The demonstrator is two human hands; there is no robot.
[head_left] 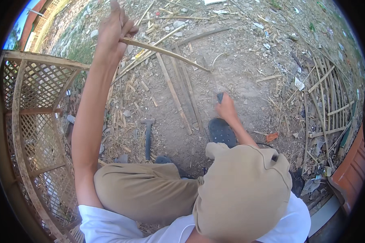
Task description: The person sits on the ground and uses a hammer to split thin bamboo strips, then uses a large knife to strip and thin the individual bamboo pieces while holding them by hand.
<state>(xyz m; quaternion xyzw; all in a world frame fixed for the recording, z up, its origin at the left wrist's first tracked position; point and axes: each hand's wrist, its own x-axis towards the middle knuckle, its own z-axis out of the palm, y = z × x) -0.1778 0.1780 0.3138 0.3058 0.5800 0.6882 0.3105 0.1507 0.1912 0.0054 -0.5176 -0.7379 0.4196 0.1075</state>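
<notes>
Bamboo everywhere on this patch of bare dirt. Far left of the frame, a woven lattice frame (32,121) of split strips stands upright, curving along the edge. Just right of it, the left hand (114,30) is raised high at the upper left, fingers curled tight round the thick end of a long bamboo strip (162,52). That strip runs down and to the right across the upper middle of the frame, thinning to a point near the centre.

Below it, on the ground (239,69), several cut bamboo slats (178,95) lie side by side, pointing up and down the frame. Lower, just left of centre, a hammer (148,137) lies flat in the dirt, head toward the top, handle toward the person's knee.

Centre now: the right hand (226,108) is low, closed around a dark handle (220,97) whose top pokes out above the fist; what the handle belongs to, I cannot tell. The tip of the strip ends a little above this hand, apart from it. Right beneath the hand sits a dark sandal (222,131) on the person's foot.

Across to the right, a flat panel of bamboo slats (328,97) lies on the ground among scraps and litter, and a reddish-orange curved object (355,166) fills the lower right edge.
</notes>
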